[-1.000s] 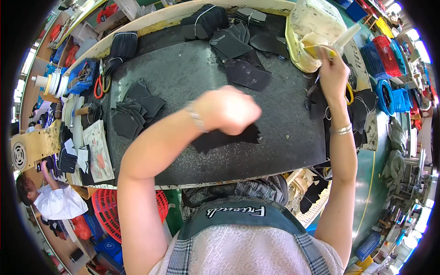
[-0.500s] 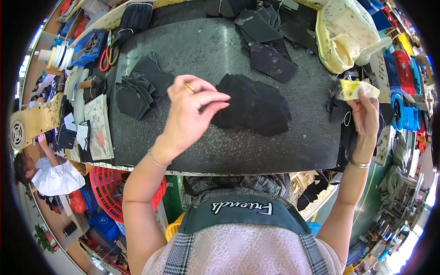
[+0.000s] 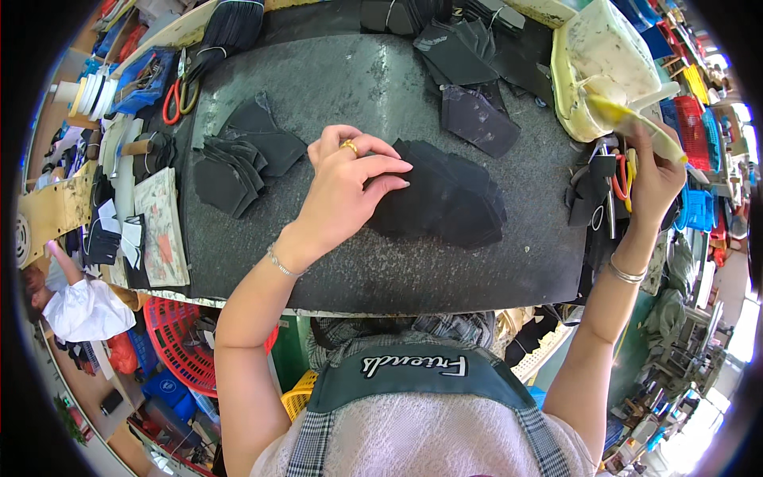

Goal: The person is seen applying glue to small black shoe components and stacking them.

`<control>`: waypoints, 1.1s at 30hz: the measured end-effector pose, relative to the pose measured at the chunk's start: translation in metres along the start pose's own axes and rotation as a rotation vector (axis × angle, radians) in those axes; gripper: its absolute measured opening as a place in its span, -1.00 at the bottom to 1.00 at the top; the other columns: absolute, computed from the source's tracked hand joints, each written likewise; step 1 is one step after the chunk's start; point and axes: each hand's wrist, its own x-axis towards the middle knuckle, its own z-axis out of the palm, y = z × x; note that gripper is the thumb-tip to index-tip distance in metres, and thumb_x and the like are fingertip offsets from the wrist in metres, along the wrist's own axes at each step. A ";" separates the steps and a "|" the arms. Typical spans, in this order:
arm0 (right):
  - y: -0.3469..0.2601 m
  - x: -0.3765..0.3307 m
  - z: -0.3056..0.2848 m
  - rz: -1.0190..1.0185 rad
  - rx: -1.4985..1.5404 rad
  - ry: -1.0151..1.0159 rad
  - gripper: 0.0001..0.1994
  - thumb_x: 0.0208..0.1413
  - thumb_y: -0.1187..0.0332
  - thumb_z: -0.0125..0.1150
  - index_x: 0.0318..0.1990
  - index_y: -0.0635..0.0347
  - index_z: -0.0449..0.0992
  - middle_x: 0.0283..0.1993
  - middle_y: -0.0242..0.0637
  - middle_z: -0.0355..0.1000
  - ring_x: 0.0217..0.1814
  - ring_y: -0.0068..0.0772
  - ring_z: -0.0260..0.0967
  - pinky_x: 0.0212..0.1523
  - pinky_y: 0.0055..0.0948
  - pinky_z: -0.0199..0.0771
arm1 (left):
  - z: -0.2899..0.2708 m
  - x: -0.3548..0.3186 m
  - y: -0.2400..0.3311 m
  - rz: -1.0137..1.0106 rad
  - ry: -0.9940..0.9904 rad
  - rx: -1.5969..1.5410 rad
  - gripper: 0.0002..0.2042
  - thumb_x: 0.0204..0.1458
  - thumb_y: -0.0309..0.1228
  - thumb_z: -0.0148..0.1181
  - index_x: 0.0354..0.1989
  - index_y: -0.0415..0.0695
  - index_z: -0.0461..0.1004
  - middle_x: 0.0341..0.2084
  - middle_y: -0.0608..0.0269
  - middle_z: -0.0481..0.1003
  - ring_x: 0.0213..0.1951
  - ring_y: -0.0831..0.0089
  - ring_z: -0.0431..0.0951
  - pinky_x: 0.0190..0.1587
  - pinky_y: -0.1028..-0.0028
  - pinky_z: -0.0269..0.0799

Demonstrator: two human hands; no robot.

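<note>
My left hand (image 3: pixel 342 187) is closed, thumb and forefinger pinched at the left edge of a fanned pile of thin black cut pieces (image 3: pixel 453 199). What lies between its fingertips, if anything, is hidden. My right hand (image 3: pixel 656 183) grips a flat yellow-and-white glue brush (image 3: pixel 664 139). The brush's far end is at the opening of a glue-crusted, cream-coloured plastic container (image 3: pixel 604 52) at the back right. These pieces lie on a dark, worn work board (image 3: pixel 334 87).
More black pieces lie at the left (image 3: pixel 230 175) and the back (image 3: pixel 477 115). Red-handled scissors (image 3: pixel 172 99) rest at the back left. Other tools (image 3: pixel 620 183) stand below my right hand. A red basket (image 3: pixel 179 342) sits under the front edge; a person in white (image 3: pixel 87 310) is far left.
My right hand has moved up and right, tilting the brush to the glue container and uncovering tools below. My left hand has shifted slightly right along the pile's edge.
</note>
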 end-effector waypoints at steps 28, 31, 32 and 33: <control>0.052 0.009 0.145 0.355 -0.258 -0.300 -0.31 0.07 -0.18 0.22 -0.16 0.51 0.50 -0.28 0.05 0.56 -0.18 -0.15 0.54 -0.12 -0.31 0.49 | -0.004 -0.013 0.022 0.079 0.210 -0.235 -0.83 -0.17 -0.56 0.43 -0.37 -0.13 0.58 -0.31 0.21 0.59 -0.18 0.27 0.59 -0.08 0.39 0.45; 0.052 0.016 0.155 0.374 -0.319 -0.385 -0.29 -0.01 -0.23 0.25 -0.28 0.49 0.57 -0.31 0.05 0.56 -0.23 -0.15 0.55 -0.13 -0.30 0.49 | 0.000 0.034 0.007 -0.129 0.181 -0.397 -0.81 0.02 -0.48 0.31 -0.18 -0.24 0.58 -0.23 0.18 0.61 -0.11 0.36 0.58 0.00 0.41 0.45; 0.042 0.017 0.155 0.378 -0.339 -0.428 -0.29 -0.05 -0.23 0.27 -0.32 0.49 0.58 -0.35 0.04 0.55 -0.25 -0.15 0.55 -0.16 -0.31 0.49 | 0.002 0.050 -0.002 -0.241 0.118 -0.513 -0.76 0.07 -0.45 0.28 -0.10 -0.28 0.55 -0.20 0.15 0.60 -0.09 0.39 0.57 0.01 0.42 0.45; 0.036 0.018 0.156 0.382 -0.361 -0.469 -0.30 -0.08 -0.22 0.30 -0.35 0.49 0.59 -0.40 0.04 0.55 -0.28 -0.16 0.55 -0.18 -0.31 0.49 | 0.006 0.065 -0.011 -0.350 0.054 -0.628 -0.71 0.11 -0.43 0.25 -0.03 -0.31 0.52 -0.16 0.13 0.59 -0.06 0.42 0.56 0.03 0.44 0.44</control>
